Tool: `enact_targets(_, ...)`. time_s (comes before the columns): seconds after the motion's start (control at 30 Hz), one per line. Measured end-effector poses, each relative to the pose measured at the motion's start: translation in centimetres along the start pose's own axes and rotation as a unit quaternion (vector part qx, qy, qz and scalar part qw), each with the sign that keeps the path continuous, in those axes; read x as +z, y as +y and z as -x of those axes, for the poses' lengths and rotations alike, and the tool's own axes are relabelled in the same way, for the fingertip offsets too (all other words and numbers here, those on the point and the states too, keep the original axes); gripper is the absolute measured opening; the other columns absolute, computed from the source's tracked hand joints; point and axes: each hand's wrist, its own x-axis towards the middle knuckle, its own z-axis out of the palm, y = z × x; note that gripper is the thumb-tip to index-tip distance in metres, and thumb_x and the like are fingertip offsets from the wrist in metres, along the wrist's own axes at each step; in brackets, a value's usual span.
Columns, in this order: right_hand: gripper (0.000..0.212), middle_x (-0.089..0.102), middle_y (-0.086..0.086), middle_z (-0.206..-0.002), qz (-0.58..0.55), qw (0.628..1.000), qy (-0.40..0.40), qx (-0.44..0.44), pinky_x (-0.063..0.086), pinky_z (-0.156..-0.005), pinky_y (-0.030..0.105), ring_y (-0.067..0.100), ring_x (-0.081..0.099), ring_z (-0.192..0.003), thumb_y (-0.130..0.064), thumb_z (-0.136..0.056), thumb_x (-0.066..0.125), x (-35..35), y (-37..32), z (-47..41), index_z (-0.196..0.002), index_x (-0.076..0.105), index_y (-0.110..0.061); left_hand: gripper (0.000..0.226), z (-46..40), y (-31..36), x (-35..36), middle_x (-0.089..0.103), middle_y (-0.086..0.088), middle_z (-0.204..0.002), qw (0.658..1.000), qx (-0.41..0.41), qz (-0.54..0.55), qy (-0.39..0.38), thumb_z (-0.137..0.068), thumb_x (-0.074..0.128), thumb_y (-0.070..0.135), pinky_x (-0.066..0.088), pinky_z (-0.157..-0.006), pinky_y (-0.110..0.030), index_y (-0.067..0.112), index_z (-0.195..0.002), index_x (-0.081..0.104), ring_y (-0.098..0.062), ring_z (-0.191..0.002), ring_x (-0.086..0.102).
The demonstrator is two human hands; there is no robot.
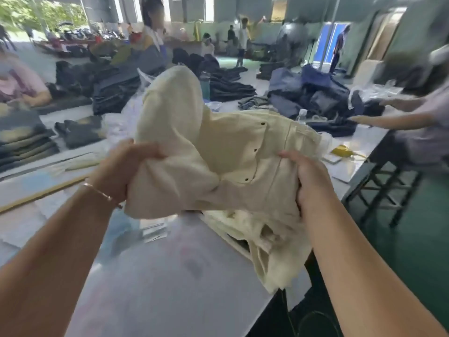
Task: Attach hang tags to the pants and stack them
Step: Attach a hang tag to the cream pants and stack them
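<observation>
The person holds one pair of cream pants (206, 152) up above the worktop (158, 276), with both hands at the near edge of the cloth. The left hand (121, 169) grips a bunched fold on the left side; its fingers are curled and clamped on the fabric. The right hand (308, 181) grips the part near the dark rivets, thumb on top, the fingers also clamped on the cloth. One leg of the pants rises behind and hangs loose, so the garment is lifted and not yet spread. Probably it is held so in order to shake it open and find the waistband, where a tag should go; this is only a judgement.

Below the right hand, more cream pants (267, 242) lie in a loose heap at the right edge of the worktop, partly hanging over it. It seems to be the supply, not a tidy stack. No hang tag can be seen clearly; the picture is blurred.

No box or bin shows. Farther away, folded dark pants (230, 90) lie in piles, a green bottle (205, 85) stands behind the lifted leg, and other workers sit around the worktop.
</observation>
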Motion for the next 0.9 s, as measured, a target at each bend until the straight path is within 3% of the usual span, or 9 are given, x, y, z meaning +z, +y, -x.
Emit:
enact_targets(0.13, 0.044, 0.073, 0.009, -0.082, -0.028, 0.998, 0.060, 0.005, 0.059, -0.063, 0.036, 0.024, 0.071, -0.070, -0.020, -0.058, 0.086, -3.2, -3.1, -5.6, -0.097, 0.069, -0.009, 0.053, -10.9, 1.1, 4.9, 0.068, -0.012, -0.097, 0.991, 0.040, -0.124, 0.038, -0.064, 0.078, 0.030, 0.052, -0.074, -0.034, 0.008, -0.110, 0.066, -0.027, -0.086, 0.066)
enact_targets(0.23, 0.052, 0.069, 0.013, -0.103, 0.027, 0.998, 0.054, 0.029, 0.056, -0.081, 0.043, 0.029, 0.067, -0.091, -0.015, -0.072, 0.080, -4.8, -2.6, -8.4, -0.119, 0.060, -0.005, 0.080, -15.7, -2.0, 6.9, 0.049, -0.019, -0.134, 0.879, 0.027, -0.441, 0.177, -0.078, 0.065, 0.058, 0.038, -0.099, -0.042, 0.014, -0.140, 0.040, -0.035, -0.125, 0.044)
enact_targets(0.37, 0.110, 0.040, 0.013, -0.146, 0.285, 0.958, 0.025, 0.023, 0.046, -0.092, 0.038, 0.031, 0.047, -0.125, -0.040, -0.074, 0.080, -6.9, -1.0, -9.2, -0.151, 0.009, -0.008, 0.053, -16.6, -8.4, 11.1, 0.046, -0.017, -0.143, 0.804, 0.061, -0.586, 0.079, -0.096, 0.050, 0.047, 0.028, -0.110, -0.046, 0.018, -0.139, 0.048, -0.036, -0.133, 0.037)
enact_targets(0.47, 0.129, 0.022, 0.010, -0.158, 0.284, 0.959, 0.008, 0.019, 0.043, -0.104, 0.049, 0.036, 0.037, -0.136, -0.035, -0.069, 0.085, -8.3, -1.3, -9.4, -0.152, -0.015, -0.030, 0.045, -15.1, -11.6, 15.3, 0.048, -0.013, -0.142, 0.846, 0.090, -0.526, -0.004, -0.099, 0.045, 0.044, 0.032, -0.107, -0.044, 0.021, -0.138, 0.048, -0.033, -0.133, 0.040)
enact_targets(0.57, 0.116, 0.043, 0.009, -0.145, 0.093, 0.995, -0.015, 0.006, 0.057, -0.085, 0.052, 0.034, 0.058, -0.116, -0.006, -0.067, 0.083, -7.9, -1.3, -9.1, -0.151, 0.012, -0.040, 0.063, -14.3, -12.8, 17.7, 0.046, -0.018, -0.136, 0.912, 0.020, -0.409, 0.027, -0.092, 0.055, 0.049, 0.040, -0.104, -0.037, 0.022, -0.146, 0.036, -0.034, -0.130, 0.039)
enact_targets(0.63, 0.108, 0.054, 0.008, -0.132, 0.001, 1.000, -0.026, -0.012, 0.060, -0.061, 0.038, 0.025, 0.069, -0.093, 0.006, -0.068, 0.077, -6.6, -0.8, -8.9, -0.149, 0.021, -0.036, 0.066, -14.4, -12.5, 18.9, 0.054, -0.014, -0.118, 0.972, -0.072, -0.195, 0.105, -0.085, 0.067, 0.040, 0.055, -0.067, -0.030, 0.018, -0.141, 0.038, -0.034, -0.107, 0.055)
enact_targets(0.73, 0.106, 0.052, 0.008, -0.125, -0.046, 0.998, -0.051, -0.014, 0.051, -0.044, 0.025, 0.011, 0.069, -0.070, 0.010, -0.072, 0.074, -4.6, 0.2, -8.4, -0.149, 0.019, -0.037, 0.057, -15.3, -11.2, 20.5, 0.056, -0.014, -0.089, 0.959, -0.201, 0.125, 0.158, -0.079, 0.074, 0.018, 0.046, -0.044, -0.025, 0.003, -0.128, 0.048, -0.022, -0.058, 0.054)
enact_targets(0.83, 0.108, 0.050, 0.002, -0.135, 0.020, 0.998, -0.051, -0.017, 0.060, -0.062, 0.036, 0.026, 0.061, -0.109, -0.001, -0.071, 0.079, -4.7, 0.1, -7.8, -0.149, 0.016, -0.042, 0.034, -16.9, -9.1, 20.5, 0.062, -0.014, -0.085, 0.970, -0.125, 0.143, 0.153, -0.081, 0.064, 0.001, 0.053, -0.052, -0.029, 0.004, -0.114, 0.058, -0.024, -0.068, 0.057)
enact_targets(0.9, 0.101, 0.055, 0.001, -0.130, 0.098, 0.992, -0.074, -0.023, 0.061, -0.069, 0.043, 0.029, 0.064, -0.106, -0.014, -0.070, 0.084, -5.9, -0.8, -7.6, -0.146, 0.022, -0.039, 0.040, -18.1, -6.5, 18.7, 0.065, -0.007, -0.096, 0.976, -0.021, 0.080, 0.200, -0.077, 0.066, 0.006, 0.055, -0.066, -0.022, 0.009, -0.115, 0.055, -0.015, -0.080, 0.063)
